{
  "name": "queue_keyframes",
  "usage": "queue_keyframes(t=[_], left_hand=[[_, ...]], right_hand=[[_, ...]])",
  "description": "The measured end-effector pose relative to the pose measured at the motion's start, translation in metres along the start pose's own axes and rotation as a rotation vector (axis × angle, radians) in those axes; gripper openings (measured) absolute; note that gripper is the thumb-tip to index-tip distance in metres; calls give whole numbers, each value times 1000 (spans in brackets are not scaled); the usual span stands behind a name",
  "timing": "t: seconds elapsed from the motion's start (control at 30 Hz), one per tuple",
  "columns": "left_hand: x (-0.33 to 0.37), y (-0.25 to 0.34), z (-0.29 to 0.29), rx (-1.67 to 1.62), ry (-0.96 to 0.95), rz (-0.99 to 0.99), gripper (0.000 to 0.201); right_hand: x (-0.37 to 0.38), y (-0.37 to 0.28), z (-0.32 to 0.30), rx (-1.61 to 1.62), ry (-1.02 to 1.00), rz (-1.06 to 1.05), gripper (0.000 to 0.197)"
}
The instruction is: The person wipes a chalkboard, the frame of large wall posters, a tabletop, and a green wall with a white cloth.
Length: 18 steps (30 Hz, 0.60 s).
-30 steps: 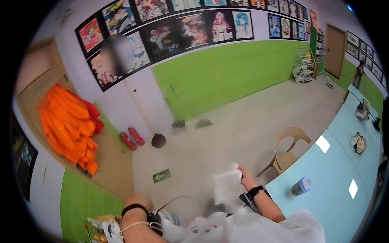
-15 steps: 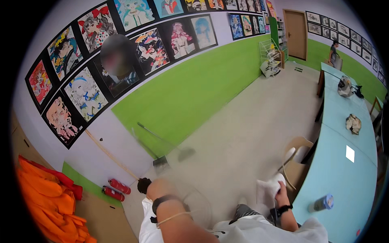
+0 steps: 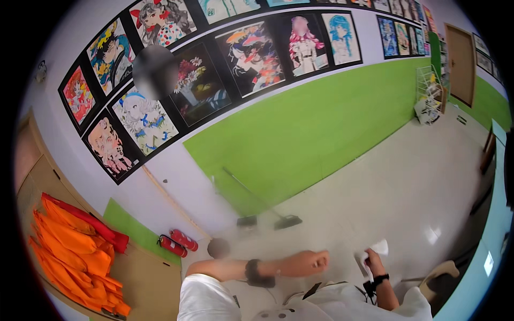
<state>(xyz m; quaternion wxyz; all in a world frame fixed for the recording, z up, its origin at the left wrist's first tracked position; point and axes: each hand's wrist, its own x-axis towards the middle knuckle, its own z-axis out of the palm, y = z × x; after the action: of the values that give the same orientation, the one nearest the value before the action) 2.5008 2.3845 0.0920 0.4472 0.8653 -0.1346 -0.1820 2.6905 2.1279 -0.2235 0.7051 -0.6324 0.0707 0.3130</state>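
My left hand [image 3: 310,264] is curled into a fist in front of my body, its forearm reaching across from the left with a dark band at the wrist. Whatever may be inside that fist is hidden. To its right, my right hand [image 3: 375,262] is closed around a soft-looking white cloth or paper [image 3: 379,247], part of which sticks up past the fingers and part hangs below. A black watch-like band sits on the right wrist. A gap separates the two hands.
A broom [image 3: 289,221] and a dustpan [image 3: 247,221] lie by the green wall. A mop [image 3: 218,247] leans nearby, beside two red fire extinguishers [image 3: 183,239]. Orange garments [image 3: 80,262] hang at left. A chair [image 3: 440,275] and a pale blue table [image 3: 479,262] stand at right.
My view has turned left, so the table and chair sit farther right. The left forearm has swung across toward the right hand. My right hand still grips the white cloth or paper.
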Motion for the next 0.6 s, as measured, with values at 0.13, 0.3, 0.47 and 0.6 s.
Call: queue_keyframes(t=[0.13,0.3,0.47,0.6], left_hand=[[59,-106,-62,96,370,-50,29],[120,-180,-135,-161,533,-153,55],[172,-240,-207,195,874,-126,75],[213,-277,-267,324,920,-128,68]], right_hand=[[106,-103,119,-399,-169,-133,35],[128,-226,261,-358,-485,-244,33],[191,-253,331,-192,-437,-405,32],[247,-288,342,-241,-411,-150,37]])
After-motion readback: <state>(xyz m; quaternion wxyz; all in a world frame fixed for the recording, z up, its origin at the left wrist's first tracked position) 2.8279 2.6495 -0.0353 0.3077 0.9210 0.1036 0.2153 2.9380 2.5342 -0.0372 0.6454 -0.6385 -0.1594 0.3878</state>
